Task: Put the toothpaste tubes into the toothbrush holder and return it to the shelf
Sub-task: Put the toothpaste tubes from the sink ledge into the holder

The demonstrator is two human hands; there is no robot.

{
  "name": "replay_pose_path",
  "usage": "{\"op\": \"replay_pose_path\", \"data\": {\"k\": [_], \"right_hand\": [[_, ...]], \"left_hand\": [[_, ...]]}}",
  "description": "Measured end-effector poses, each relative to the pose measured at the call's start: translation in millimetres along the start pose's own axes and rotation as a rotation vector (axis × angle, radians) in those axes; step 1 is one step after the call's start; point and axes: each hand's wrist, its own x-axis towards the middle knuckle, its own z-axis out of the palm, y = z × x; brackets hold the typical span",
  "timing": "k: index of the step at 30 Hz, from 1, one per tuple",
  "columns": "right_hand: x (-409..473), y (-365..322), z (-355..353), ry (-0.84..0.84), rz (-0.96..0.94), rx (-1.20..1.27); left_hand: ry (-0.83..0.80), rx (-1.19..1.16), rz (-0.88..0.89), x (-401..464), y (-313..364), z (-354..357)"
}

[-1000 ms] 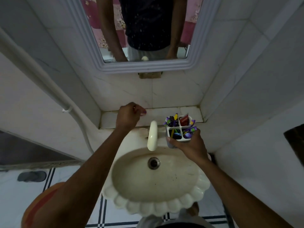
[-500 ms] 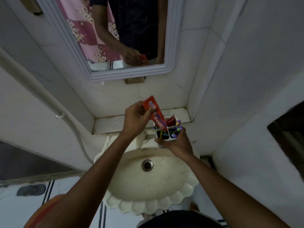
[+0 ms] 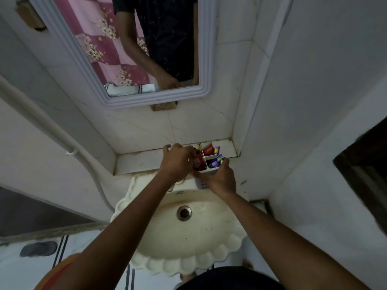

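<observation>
A white toothbrush holder (image 3: 211, 168) with several compartments is held above the back of the sink, just in front of the shelf (image 3: 138, 162). My right hand (image 3: 219, 178) grips its side from below. My left hand (image 3: 178, 162) is on top of its left compartments, fingers closed on a red toothpaste tube (image 3: 198, 162) that is pushed down into the holder. Another red tube (image 3: 208, 150) stands in the far compartment. Purple and yellow toothbrushes (image 3: 216, 161) fill the right compartments.
A cream scalloped sink (image 3: 188, 237) with a drain (image 3: 184, 213) lies below my arms. A framed mirror (image 3: 134, 49) hangs above the shelf. Tiled walls close in on the right, and a white pipe (image 3: 52, 132) runs down the left wall.
My left hand picked up the red tube from the shelf, carried it right and lowered it into the holder. The holder has moved up nearer the shelf.
</observation>
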Motion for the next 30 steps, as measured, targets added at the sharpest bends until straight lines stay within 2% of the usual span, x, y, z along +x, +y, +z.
{"op": "replay_pose_path", "data": {"k": [5,11,16,22,30], "right_hand": [[-4.0,5.0,1.3,-0.005,-0.021,-0.003],[2.3,13.0,-1.7,-0.041,-0.037,-0.008],[5.1,12.7,3.6,-0.004,-0.073,0.027],[-1.2,11.2,16.9,0.065,-0.101,0.176],[-3.6,-0.7,17.1,0.186,-0.093,0.227]], "left_hand": [[-0.045,0.070,-0.018,7.2,10.0,-1.0],[-0.062,0.008,-0.051,9.1,6.6,-2.3],[0.105,-0.259,-0.104,-1.8,-1.3,6.5],[0.313,-0.431,-0.137,-15.1,-28.5,7.3],[0.222,-0.414,-0.153,-31.6,-33.2,-7.9]]}}
